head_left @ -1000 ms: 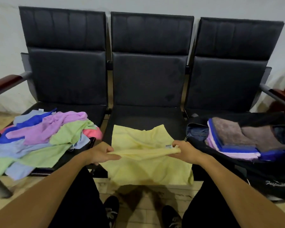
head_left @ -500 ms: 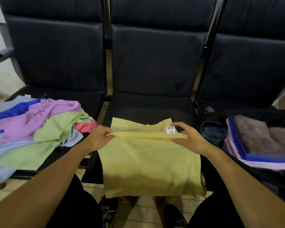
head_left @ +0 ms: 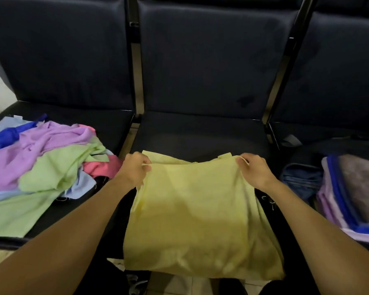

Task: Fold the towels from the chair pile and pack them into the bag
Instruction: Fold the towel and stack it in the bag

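A yellow towel [head_left: 196, 211] lies doubled over on the middle chair seat [head_left: 200, 135], its near part hanging over the seat's front edge. My left hand [head_left: 134, 169] pinches its far left corner and my right hand [head_left: 254, 169] pinches its far right corner. A loose pile of towels [head_left: 43, 167] in purple, green, blue and pink covers the left seat. On the right seat a dark bag [head_left: 300, 179] holds a stack of folded towels [head_left: 354, 192], brown on top with blue and lilac edges.
Three black padded chairs stand in a row with metal posts between their backs. My dark trousers and shoes [head_left: 136, 284] show at the bottom over a tiled floor.
Both hands carried the towel's near edge up and away to meet its far edge. The camera has come closer and tilted down.
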`<action>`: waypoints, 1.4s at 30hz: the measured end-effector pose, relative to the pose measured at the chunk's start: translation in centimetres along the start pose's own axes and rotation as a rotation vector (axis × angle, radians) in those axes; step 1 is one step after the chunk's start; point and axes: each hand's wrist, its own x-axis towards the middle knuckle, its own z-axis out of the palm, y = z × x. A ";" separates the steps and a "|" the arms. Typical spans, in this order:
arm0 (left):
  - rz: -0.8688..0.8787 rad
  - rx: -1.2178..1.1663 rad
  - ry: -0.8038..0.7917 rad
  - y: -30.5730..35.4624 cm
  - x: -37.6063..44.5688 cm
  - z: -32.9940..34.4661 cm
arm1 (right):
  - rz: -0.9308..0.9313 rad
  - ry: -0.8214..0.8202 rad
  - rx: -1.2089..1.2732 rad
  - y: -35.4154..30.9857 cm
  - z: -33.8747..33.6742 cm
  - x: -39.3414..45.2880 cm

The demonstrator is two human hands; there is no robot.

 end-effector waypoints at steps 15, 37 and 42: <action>0.171 0.330 0.043 0.4 4.1 0.7 | 0.074 -0.090 -0.162 -0.6 4.3 4.6; 0.220 -0.159 0.121 0.7 -4.7 -6.3 | -0.061 -0.070 0.040 -3.6 -3.4 -4.9; 0.228 -0.231 0.219 2.0 -8.3 -7.2 | -0.095 0.036 0.048 -3.8 -5.2 -8.6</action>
